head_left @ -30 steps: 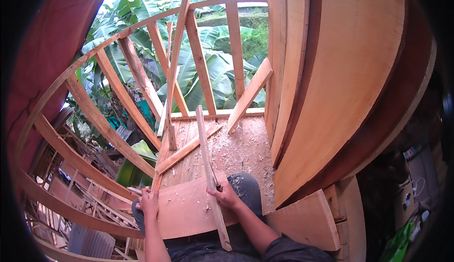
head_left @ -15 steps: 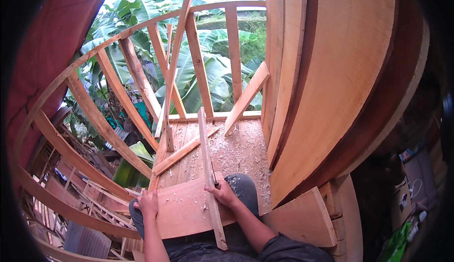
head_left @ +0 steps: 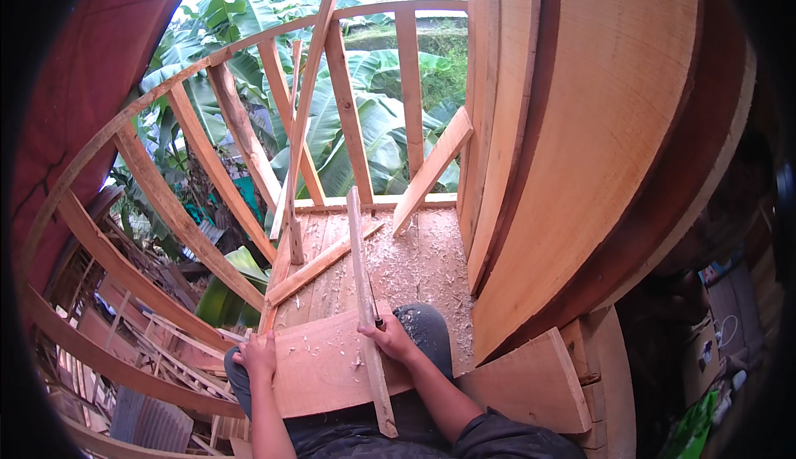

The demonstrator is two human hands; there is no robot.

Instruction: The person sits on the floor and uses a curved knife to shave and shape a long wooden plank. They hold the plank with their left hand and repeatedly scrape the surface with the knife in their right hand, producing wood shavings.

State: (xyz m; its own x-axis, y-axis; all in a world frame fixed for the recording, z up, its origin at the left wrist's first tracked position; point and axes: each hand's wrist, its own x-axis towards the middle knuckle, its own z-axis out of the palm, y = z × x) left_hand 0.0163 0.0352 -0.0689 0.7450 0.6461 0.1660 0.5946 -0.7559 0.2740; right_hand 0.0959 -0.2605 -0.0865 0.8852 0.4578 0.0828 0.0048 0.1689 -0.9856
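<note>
A wide, flat wooden board [head_left: 319,368] lies across my lap, with shavings scattered on its upper face. My left hand [head_left: 259,354] is closed over the board's left end, fingers curled at the edge. Over the board's right part runs a long narrow wooden strip [head_left: 361,268], slanting from the lap out over the floor. My right hand [head_left: 393,340] grips this strip. A thin tool with a dark handle [head_left: 380,323] sticks out of the same hand, its slim shaft lying along the strip; its exact kind is not clear.
Shavings cover the plank floor [head_left: 427,272]. A slatted wooden railing [head_left: 344,102] curves around the front and left, with a loose batten [head_left: 327,264] beside it. Tall wide boards [head_left: 613,119] stand at the right. A short board [head_left: 531,380] lies by my right elbow.
</note>
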